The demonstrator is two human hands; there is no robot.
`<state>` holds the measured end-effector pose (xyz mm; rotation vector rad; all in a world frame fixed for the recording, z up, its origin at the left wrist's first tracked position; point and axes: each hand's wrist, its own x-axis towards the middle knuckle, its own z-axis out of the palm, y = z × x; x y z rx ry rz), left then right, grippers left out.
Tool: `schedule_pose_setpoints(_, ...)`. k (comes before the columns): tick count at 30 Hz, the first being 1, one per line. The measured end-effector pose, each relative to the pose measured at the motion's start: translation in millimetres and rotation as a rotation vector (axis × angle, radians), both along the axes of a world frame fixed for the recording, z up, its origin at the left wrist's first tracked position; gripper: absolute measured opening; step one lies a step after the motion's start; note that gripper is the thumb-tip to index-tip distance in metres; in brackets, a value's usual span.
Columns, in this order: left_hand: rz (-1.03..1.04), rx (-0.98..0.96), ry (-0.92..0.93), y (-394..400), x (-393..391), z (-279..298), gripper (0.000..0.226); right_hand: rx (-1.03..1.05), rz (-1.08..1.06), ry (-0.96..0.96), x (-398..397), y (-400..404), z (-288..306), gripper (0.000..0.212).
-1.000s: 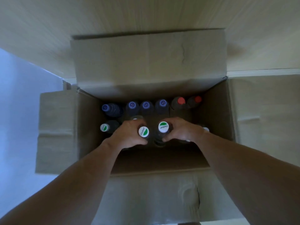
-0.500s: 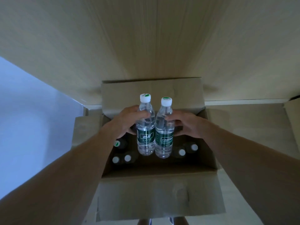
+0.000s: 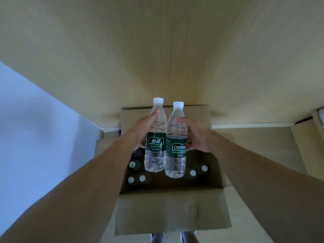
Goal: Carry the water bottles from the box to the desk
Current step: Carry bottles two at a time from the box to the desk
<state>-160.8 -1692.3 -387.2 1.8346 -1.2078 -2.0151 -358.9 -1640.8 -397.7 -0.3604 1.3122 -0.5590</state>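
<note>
Raised higher: bottles | upright, caps up | above box

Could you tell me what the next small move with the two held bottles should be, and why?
Probably turn away from the box toward the desk: the left hand and right hand each grip a bottle upright, both above the box rim.

Only 1 view is covering the scene: the head camera is looking forward and steeply down from the person's head. Both forearms are stretching away from it, and the cardboard box is sitting near, low in the centre of the frame. The wide lens is bending the wood-grain panel filling the upper half.
</note>
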Motion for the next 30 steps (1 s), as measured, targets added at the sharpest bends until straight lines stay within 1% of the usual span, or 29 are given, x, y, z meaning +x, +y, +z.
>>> schedule_pose_setpoints(2,-0.022,0.023,0.026,-0.5,-4.7,14.3,0.068,0.016,-0.02,-0.01,-3.6,-0.9,18.1,0.058)
schedule_pose_setpoints(5,-0.024,0.082,0.137,-0.9,-13.6,38.0,0.074,0.023,-0.057,-0.053,-11.5,-0.7,47.8,0.056)
schedule_pose_setpoints(7,-0.037,0.109,0.197,-3.0,-19.3,58.1,0.072,0.021,-0.093,-0.049,-19.3,-0.9,70.1,0.053)
schedule_pose_setpoints(9,-0.089,0.112,0.216,-4.3,-24.8,81.2,0.063,0.002,-0.082,-0.018,-28.7,-0.2,95.6,0.048)
schedule_pose_setpoints(11,-0.152,0.092,0.226,-3.7,-32.0,104.5,0.055,-0.016,-0.039,0.014,-38.8,2.9,121.3,0.046)
schedule_pose_setpoints(15,-0.201,0.038,0.291,1.6,-48.4,150.2,0.062,-0.11,0.055,0.039,-59.0,10.6,162.0,0.052)
schedule_pose_setpoints(17,-0.193,-0.013,0.283,4.7,-54.7,169.4,0.058,-0.137,0.041,0.05,-64.9,15.5,180.8,0.05)
schedule_pose_setpoints(20,-0.135,-0.086,0.264,6.7,-64.8,197.6,0.045,-0.188,-0.019,0.135,-74.3,23.2,206.1,0.037)
schedule_pose_setpoints(22,-0.157,-0.135,0.275,7.3,-74.6,217.5,0.041,-0.203,-0.09,0.152,-83.0,27.1,221.2,0.041)
schedule_pose_setpoints(25,-0.176,-0.168,0.3,8.2,-91.9,243.3,0.042,-0.232,-0.151,0.158,-98.4,33.6,243.7,0.048)
schedule_pose_setpoints(30,-0.221,-0.241,0.308,10.9,-119.5,276.4,0.045,-0.307,-0.174,0.173,-121.4,49.4,276.6,0.049)
